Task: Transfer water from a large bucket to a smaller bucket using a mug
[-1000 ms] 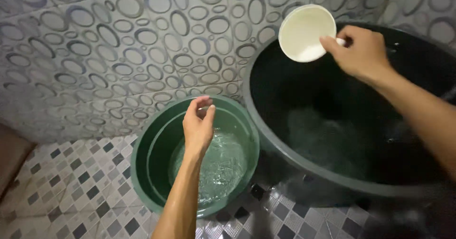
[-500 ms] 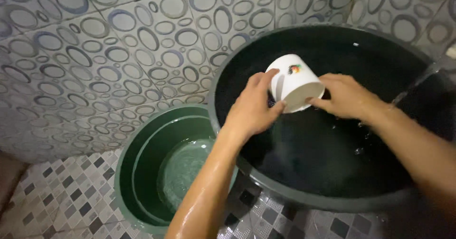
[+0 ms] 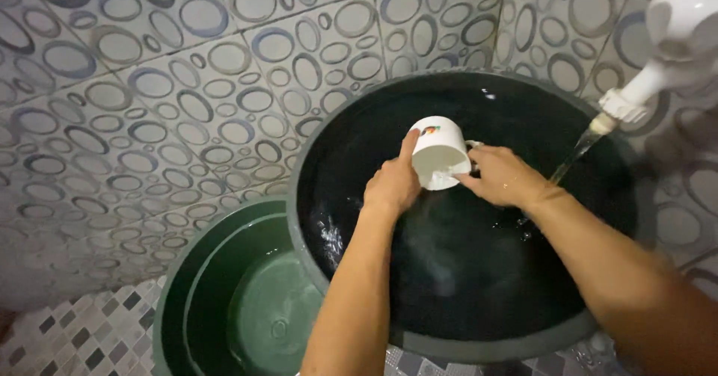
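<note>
A white mug (image 3: 438,152) with a small coloured mark is held tilted over a large dark water tub (image 3: 351,294), its mouth facing down toward me. My left hand (image 3: 392,184) grips the mug's left side, thumb up along its wall. My right hand (image 3: 499,176) holds the mug from the right, at its handle. The tub holds dark water, with splashes near its left wall.
A white tap (image 3: 658,54) at upper right pours a thin stream into the tub. A smaller green bucket (image 3: 176,286) with some water stands at lower left on the checked tile floor (image 3: 67,338). Ring-patterned wall tiles (image 3: 149,107) rise behind both.
My view has shifted toward the tub, bringing the tap into sight. Both hands have stayed on the mug, which has tilted so its mouth faces down toward me.
</note>
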